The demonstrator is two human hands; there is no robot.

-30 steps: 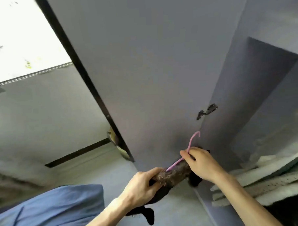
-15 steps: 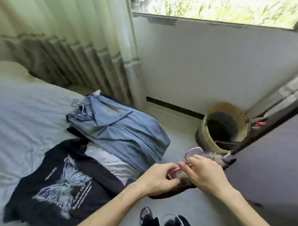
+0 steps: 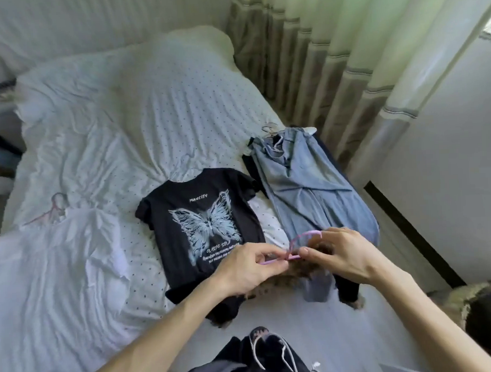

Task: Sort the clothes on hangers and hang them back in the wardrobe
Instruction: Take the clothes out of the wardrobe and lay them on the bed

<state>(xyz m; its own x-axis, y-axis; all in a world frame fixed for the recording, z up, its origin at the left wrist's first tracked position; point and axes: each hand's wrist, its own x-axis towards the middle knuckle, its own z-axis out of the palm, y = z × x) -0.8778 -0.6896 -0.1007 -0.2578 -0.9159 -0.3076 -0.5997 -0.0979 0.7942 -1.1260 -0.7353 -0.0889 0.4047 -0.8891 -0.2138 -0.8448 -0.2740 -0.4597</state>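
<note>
Bed (image 3: 123,121) fills left and centre; white sheet (image 3: 179,104) with small dark dots, heavily rumpled. Pillow (image 3: 198,38) at far end. Pale curtain (image 3: 331,55) with grey-brown lower band hangs right of bed, daylight glowing greenish through it. White wall (image 3: 447,120) far right, dark baseboard (image 3: 409,229). Pale floor (image 3: 289,314). Woven basket (image 3: 468,297) at lower right edge.

We count two hands, the left hand (image 3: 242,270) and the right hand (image 3: 343,254). Three hangers: a pink hanger (image 3: 302,235) pinched between them, a pinkish hanger (image 3: 55,206) at nine o'clock, a pale hanger (image 3: 271,130) at one o'clock. Four garments: black butterfly T-shirt (image 3: 203,215), blue denim garment (image 3: 309,188), white garment (image 3: 59,264), dark fur-trimmed garment (image 3: 345,284). One bed (image 3: 150,105).
</note>
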